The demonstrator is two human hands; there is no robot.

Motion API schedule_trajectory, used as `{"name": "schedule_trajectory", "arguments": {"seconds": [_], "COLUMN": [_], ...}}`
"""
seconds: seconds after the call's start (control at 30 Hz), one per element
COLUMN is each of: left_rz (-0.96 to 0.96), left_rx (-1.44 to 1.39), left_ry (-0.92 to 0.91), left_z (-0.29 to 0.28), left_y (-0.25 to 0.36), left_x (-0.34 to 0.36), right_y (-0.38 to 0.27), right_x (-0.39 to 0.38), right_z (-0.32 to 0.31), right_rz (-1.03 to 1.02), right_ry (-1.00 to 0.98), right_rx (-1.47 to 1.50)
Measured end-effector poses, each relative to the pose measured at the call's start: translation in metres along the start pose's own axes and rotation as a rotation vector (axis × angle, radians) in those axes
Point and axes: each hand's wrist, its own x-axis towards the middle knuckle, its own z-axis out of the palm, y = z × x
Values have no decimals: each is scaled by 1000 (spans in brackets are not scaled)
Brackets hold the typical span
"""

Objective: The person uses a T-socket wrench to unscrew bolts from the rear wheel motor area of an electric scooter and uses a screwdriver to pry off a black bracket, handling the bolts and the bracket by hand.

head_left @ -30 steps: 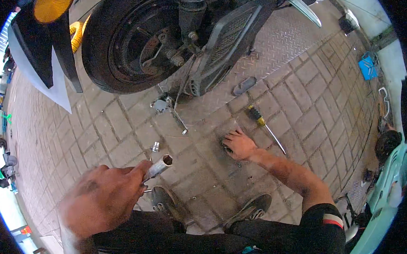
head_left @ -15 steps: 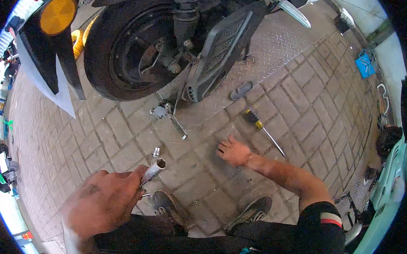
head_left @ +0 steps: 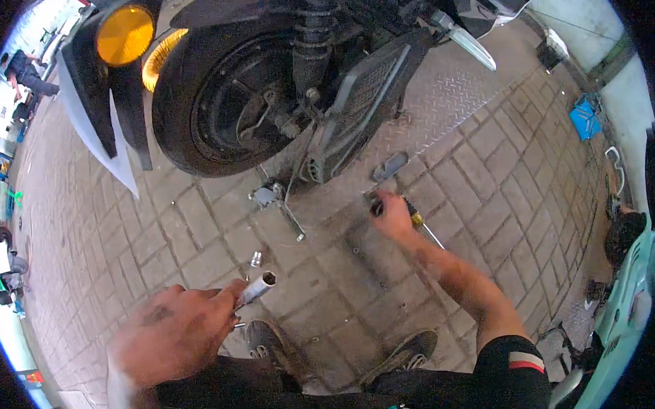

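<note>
My left hand is closed around a silver tubular socket wrench, its hex opening facing up and to the right. A thin metal rod shows just below that hand. My right hand has its fingers curled together above the paving, with something small and dark at the fingertips that I cannot make out. Partly behind this hand lies a screwdriver with a yellow and black handle. A small shiny metal fitting sits on the bricks near the wrench. Beyond it lies a brake caliper beside the wheel.
A motor scooter's rear wheel and shock absorber stand ahead. A small grey oblong piece lies by the diamond-plate metal sheet. My shoes are below. At right are a blue container and a mint-green panel.
My right hand has moved up and to the right, from the paving toward the screwdriver, its fingers now curled in. The left hand still grips the socket wrench. The view has shifted slightly.
</note>
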Motion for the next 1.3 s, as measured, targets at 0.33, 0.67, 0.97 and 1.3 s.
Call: {"name": "schedule_trajectory", "arguments": {"seconds": [0.33,0.67,0.97,1.3], "left_rz": [131,62,89,133], "left_rx": [60,33,3,-70], "left_ry": [14,-84,-106,-78], "left_z": [-4,-7,-9,-9], "left_y": [-3,-2,-6,-17], "left_x": [5,4,10,10], "right_y": [28,-57,-122,-123], "right_x": [60,25,50,75], "right_z": [-23,20,134,135], "right_rz": [69,-173,-88,132], "right_ry": [388,-14,85,-161], "right_rx": [-104,-19,90,302]}}
